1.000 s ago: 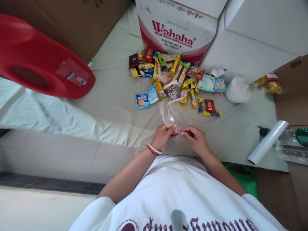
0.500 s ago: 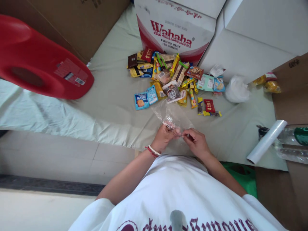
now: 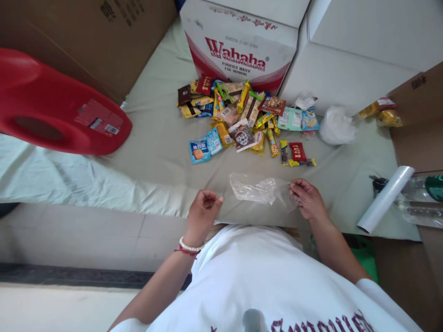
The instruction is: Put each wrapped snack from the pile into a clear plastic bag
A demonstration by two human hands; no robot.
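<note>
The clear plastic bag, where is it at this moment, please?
In the head picture, the clear plastic bag appears below the snack pile, between the left hand and the right hand, which pinches its right end.

Thin, glossy plastic bag (image 3: 256,190) near the centre; smooth plastic jug (image 3: 64,138) at ten o'clock; matt cardboard box (image 3: 238,55) at twelve; creased cloth sheet (image 3: 155,161) beneath; shiny plastic-looking roll (image 3: 386,199) at three.
</note>
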